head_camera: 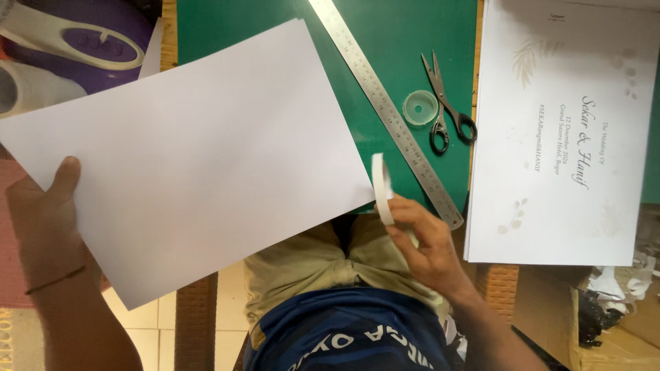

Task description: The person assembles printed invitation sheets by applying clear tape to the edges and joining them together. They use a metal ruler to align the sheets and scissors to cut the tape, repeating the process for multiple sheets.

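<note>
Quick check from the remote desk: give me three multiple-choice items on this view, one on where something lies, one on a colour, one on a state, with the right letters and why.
1. Where do the scissors lie?
A. on the green mat, right of the steel ruler
B. on the white sheet
C. in the left hand

2. What colour is the mat?
A. red
B. green
C. grey

3. What is the state of the large white sheet?
A. rolled into a tube
B. crumpled on the floor
C. flat, gripped at its left edge by the left hand

Answers: 1 A, the scissors rest between the ruler and the stack of printed cards, beside a small clear round lid. 2 B, the mat shows green around the tools. 3 C, the left hand has its thumb on the flat sheet, while the right hand holds a roll of white tape.
</note>
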